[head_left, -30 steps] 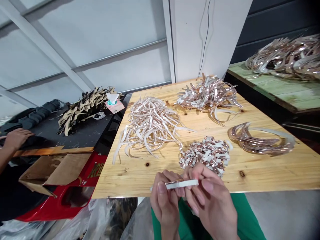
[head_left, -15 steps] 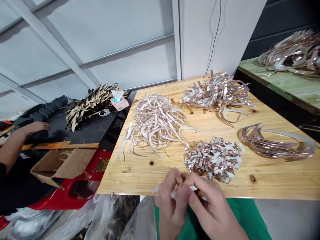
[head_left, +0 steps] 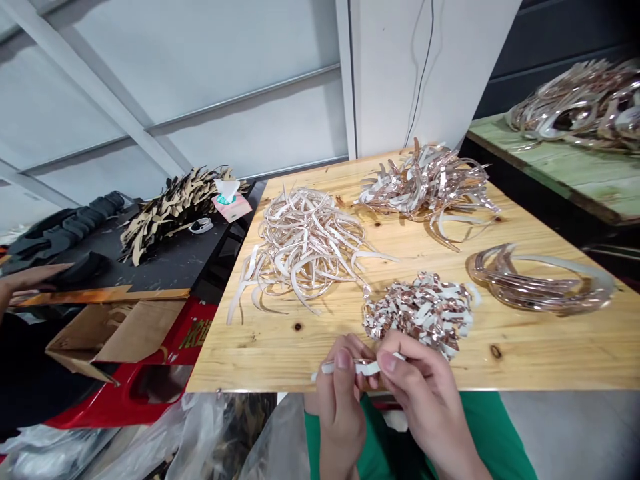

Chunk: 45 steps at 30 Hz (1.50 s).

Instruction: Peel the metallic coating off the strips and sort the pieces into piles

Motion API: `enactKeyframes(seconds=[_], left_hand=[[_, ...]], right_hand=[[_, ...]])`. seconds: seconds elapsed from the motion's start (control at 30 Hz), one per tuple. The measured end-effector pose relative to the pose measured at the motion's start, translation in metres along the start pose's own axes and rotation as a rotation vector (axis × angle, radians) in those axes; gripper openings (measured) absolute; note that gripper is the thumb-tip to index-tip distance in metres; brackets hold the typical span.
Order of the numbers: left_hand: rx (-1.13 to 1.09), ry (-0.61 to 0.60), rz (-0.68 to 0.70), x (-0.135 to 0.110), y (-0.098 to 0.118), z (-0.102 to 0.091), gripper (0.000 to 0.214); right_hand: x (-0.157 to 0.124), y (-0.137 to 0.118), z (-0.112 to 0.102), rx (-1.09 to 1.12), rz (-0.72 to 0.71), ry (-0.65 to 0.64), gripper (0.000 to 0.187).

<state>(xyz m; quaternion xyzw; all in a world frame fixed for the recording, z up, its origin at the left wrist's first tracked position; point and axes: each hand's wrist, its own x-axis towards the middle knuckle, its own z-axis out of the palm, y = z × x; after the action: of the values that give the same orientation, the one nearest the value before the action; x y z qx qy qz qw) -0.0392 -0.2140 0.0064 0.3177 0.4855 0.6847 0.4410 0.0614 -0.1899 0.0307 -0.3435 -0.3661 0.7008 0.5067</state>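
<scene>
At the near edge of the surface point(head_left: 260, 360), I hold a strip point(head_left: 371, 369) pinched tight between left hand point(head_left: 345, 400) and right hand point(head_left: 420, 383). Just beyond lies a heap of scraps point(head_left: 423, 308), with a coil point(head_left: 535, 289) by the right edge. Farther back, a tangle point(head_left: 315, 243) spreads toward the left edge, a bundle point(head_left: 425, 183) near the far edge.

Single head-worn camera, facing forward and down over table point(head_left: 265, 353); left hand point(head_left: 344, 403), right hand point(head_left: 424, 387) near lens, wall point(head_left: 225, 60) farther off.
</scene>
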Motion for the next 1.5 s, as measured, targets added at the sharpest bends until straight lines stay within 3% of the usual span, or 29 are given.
enactKeyframes(seconds=[0.17,0.33,0.57,0.67,0.8,0.93,1.0,1.3,1.5], left_hand=[[-0.305,-0.155,-0.073,0.007,0.0,0.013,0.047],[-0.488,-0.149,-0.245,0.012,0.009,0.022,0.046],[-0.748,-0.162,-0.464,0.012,0.023,0.024,0.046],[-0.654,-0.134,-0.389,0.008,0.018,0.022,0.052],[-0.333,-0.12,-0.188,-0.001,0.003,0.016,0.063],[-0.067,-0.041,-0.208,-0.01,-0.005,0.006,0.049],[-0.019,-0.061,-0.247,-0.011,-0.004,0.003,0.048],[-0.189,-0.157,-0.259,0.0,0.005,0.012,0.055],[-0.343,-0.136,-0.328,0.006,0.017,0.019,0.058]], right_hand=[[0.003,0.008,-0.004,0.191,-0.018,0.066,0.039],[0.006,0.0,0.007,0.297,-0.143,0.198,0.043],[0.002,-0.007,0.017,0.417,-0.314,0.148,0.04],[0.0,-0.001,0.015,0.368,-0.358,0.141,0.037],[0.0,0.004,0.012,0.321,-0.342,0.084,0.036],[0.005,0.002,0.015,0.312,-0.264,0.151,0.037],[0.009,-0.001,0.018,0.346,-0.196,0.211,0.039],[0.013,-0.011,0.026,0.538,-0.055,0.267,0.034],[0.014,-0.019,0.029,0.662,-0.033,0.292,0.039]])
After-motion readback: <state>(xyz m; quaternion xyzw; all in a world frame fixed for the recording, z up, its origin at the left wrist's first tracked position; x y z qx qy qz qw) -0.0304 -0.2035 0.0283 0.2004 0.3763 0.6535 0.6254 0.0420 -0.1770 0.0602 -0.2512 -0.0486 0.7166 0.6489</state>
